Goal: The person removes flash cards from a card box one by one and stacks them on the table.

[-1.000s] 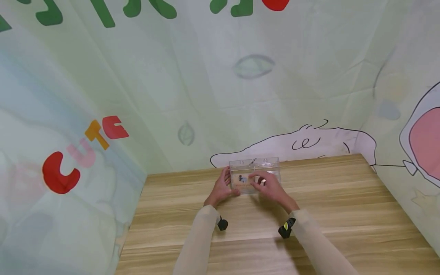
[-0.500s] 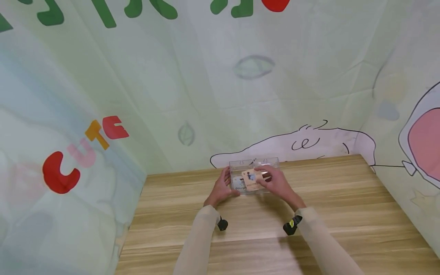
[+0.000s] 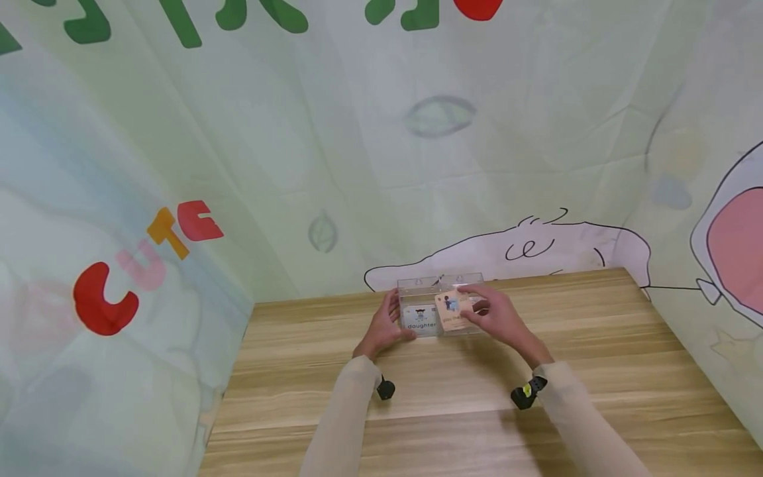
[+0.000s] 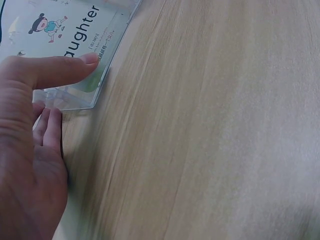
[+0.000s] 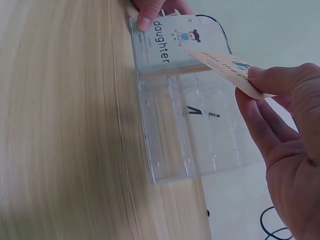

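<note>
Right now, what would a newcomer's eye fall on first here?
Probably the red letter C at left in the head view. Then the peach card that the right hand pinches over the clear box, whose left end, gripped by the left hand, holds the "daughter" card.

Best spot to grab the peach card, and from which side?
Likely its right edge in the head view, coming from the right, pinched across both faces. The peach card is thin, flat and tilted, with that edge off the clear box, so both faces look reachable there. The right grip pinches it that way.
</note>
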`<state>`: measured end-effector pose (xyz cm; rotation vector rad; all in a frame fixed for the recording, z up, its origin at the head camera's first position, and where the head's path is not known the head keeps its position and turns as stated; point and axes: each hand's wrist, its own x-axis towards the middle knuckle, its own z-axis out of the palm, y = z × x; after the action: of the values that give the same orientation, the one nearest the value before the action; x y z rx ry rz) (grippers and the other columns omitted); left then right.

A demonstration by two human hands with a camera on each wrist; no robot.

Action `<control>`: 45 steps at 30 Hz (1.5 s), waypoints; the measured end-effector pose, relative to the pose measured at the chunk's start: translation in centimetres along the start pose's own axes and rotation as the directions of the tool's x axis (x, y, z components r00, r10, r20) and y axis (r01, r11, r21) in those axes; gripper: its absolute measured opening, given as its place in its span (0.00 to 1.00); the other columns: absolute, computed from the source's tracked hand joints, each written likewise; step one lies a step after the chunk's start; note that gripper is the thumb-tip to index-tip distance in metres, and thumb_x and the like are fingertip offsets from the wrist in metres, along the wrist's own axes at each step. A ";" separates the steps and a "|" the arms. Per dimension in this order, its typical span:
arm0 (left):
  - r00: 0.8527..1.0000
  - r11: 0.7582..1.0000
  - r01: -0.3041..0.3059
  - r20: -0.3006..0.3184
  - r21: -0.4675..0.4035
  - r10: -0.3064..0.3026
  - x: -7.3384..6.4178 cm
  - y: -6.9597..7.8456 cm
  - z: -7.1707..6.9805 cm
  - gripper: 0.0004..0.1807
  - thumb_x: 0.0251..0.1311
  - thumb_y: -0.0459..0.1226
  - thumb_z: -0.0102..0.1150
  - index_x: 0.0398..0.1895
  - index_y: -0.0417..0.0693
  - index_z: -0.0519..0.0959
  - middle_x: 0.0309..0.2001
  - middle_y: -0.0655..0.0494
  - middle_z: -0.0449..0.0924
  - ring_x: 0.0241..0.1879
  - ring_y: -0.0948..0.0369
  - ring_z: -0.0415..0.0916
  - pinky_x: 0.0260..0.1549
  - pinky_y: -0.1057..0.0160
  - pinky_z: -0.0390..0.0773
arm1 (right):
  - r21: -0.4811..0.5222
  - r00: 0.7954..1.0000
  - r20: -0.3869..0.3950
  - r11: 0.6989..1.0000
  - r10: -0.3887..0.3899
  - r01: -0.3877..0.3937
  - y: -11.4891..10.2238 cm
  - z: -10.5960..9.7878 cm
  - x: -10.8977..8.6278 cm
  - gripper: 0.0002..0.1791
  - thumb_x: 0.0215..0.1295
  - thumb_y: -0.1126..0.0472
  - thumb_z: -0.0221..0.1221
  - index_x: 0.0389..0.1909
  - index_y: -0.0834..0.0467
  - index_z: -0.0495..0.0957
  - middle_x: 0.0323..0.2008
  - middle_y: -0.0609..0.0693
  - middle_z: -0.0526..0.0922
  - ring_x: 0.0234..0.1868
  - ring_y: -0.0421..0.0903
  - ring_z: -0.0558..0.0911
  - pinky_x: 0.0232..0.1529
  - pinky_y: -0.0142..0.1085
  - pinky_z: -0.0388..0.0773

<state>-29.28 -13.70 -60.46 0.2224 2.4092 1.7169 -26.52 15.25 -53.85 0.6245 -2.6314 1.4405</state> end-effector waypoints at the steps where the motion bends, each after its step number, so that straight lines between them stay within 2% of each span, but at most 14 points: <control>1: 1.000 1.000 -0.001 -0.001 -0.002 0.001 0.0 0.0 0.0 0.62 0.45 0.25 0.81 0.82 0.50 0.52 0.78 0.43 0.61 0.77 0.46 0.59 0.75 0.50 0.63 | 0.000 1.000 0.002 1.000 -0.003 0.003 0.1 -0.2 -0.1 0.27 0.63 0.68 0.71 0.64 0.57 0.79 0.62 0.59 0.81 0.42 0.51 0.88 0.45 0.42 0.90; 9: 0.999 0.999 -0.032 0.001 -0.011 0.032 0.1 -0.2 0.1 0.62 0.44 0.25 0.81 0.81 0.48 0.53 0.78 0.42 0.61 0.76 0.45 0.60 0.75 0.50 0.62 | -0.003 0.999 0.009 0.999 -0.034 0.034 0.8 -1.4 -1.7 0.29 0.60 0.72 0.71 0.64 0.60 0.78 0.63 0.62 0.79 0.40 0.49 0.86 0.43 0.37 0.89; 15: 0.998 0.997 -0.055 0.009 -0.054 0.055 -0.2 0.4 0.0 0.61 0.43 0.21 0.79 0.81 0.41 0.52 0.77 0.36 0.60 0.76 0.41 0.59 0.75 0.46 0.61 | 0.035 0.999 0.051 0.999 -0.012 0.010 1.1 -2.1 -3.0 0.30 0.59 0.72 0.72 0.64 0.63 0.77 0.61 0.63 0.79 0.39 0.47 0.86 0.42 0.34 0.88; 19: 0.998 0.997 -0.059 0.009 -0.053 0.060 -0.2 0.3 0.0 0.62 0.43 0.21 0.79 0.81 0.41 0.52 0.77 0.36 0.60 0.76 0.41 0.59 0.75 0.46 0.61 | 0.060 0.997 0.078 0.998 -0.010 0.005 1.6 -2.3 -4.2 0.29 0.59 0.72 0.72 0.62 0.67 0.77 0.59 0.65 0.80 0.39 0.45 0.86 0.41 0.33 0.88; 22: 0.998 0.997 -0.065 0.003 -0.048 0.065 -0.1 -0.2 0.1 0.62 0.43 0.22 0.80 0.81 0.45 0.52 0.78 0.40 0.60 0.76 0.44 0.60 0.76 0.50 0.62 | 0.087 0.995 0.098 0.996 -0.003 -0.005 2.1 -2.4 -5.1 0.29 0.59 0.73 0.72 0.62 0.67 0.77 0.59 0.65 0.79 0.39 0.45 0.86 0.42 0.33 0.88; 31: 0.999 0.999 -0.049 0.006 -0.021 0.050 0.0 -0.3 0.1 0.62 0.44 0.23 0.80 0.82 0.49 0.52 0.78 0.44 0.61 0.76 0.48 0.60 0.75 0.53 0.63 | 0.115 0.983 0.155 0.986 0.100 -0.119 3.7 -2.5 -7.3 0.31 0.61 0.69 0.72 0.64 0.70 0.74 0.61 0.68 0.77 0.48 0.57 0.87 0.45 0.35 0.88; 37: 0.999 0.999 -0.045 0.001 -0.025 0.045 0.0 -0.3 0.1 0.63 0.43 0.23 0.80 0.82 0.48 0.52 0.78 0.43 0.61 0.76 0.47 0.60 0.75 0.53 0.63 | 0.090 0.976 0.177 0.986 0.124 -0.142 4.8 -2.2 -8.3 0.32 0.60 0.66 0.73 0.64 0.70 0.74 0.61 0.69 0.77 0.53 0.64 0.85 0.47 0.37 0.88; 39: 0.999 0.999 -0.044 0.002 -0.025 0.044 0.0 -0.3 0.2 0.63 0.43 0.23 0.80 0.82 0.48 0.52 0.78 0.43 0.61 0.76 0.47 0.60 0.75 0.53 0.63 | 0.067 0.976 0.183 0.988 0.121 -0.135 5.0 -2.1 -8.5 0.32 0.60 0.65 0.73 0.63 0.70 0.74 0.61 0.69 0.78 0.51 0.62 0.86 0.46 0.36 0.88; 45: 0.999 0.998 -0.052 0.000 -0.027 0.052 -0.1 -0.3 0.1 0.62 0.43 0.24 0.80 0.82 0.48 0.52 0.78 0.43 0.61 0.76 0.48 0.61 0.75 0.53 0.63 | -0.046 0.980 0.179 0.995 0.090 -0.084 5.3 -1.9 -8.7 0.30 0.58 0.66 0.75 0.60 0.71 0.77 0.56 0.66 0.81 0.42 0.49 0.86 0.38 0.33 0.86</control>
<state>-29.17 -13.69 -60.81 0.2842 2.3983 1.7694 -20.82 22.02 -59.22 0.6746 -2.8516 1.4146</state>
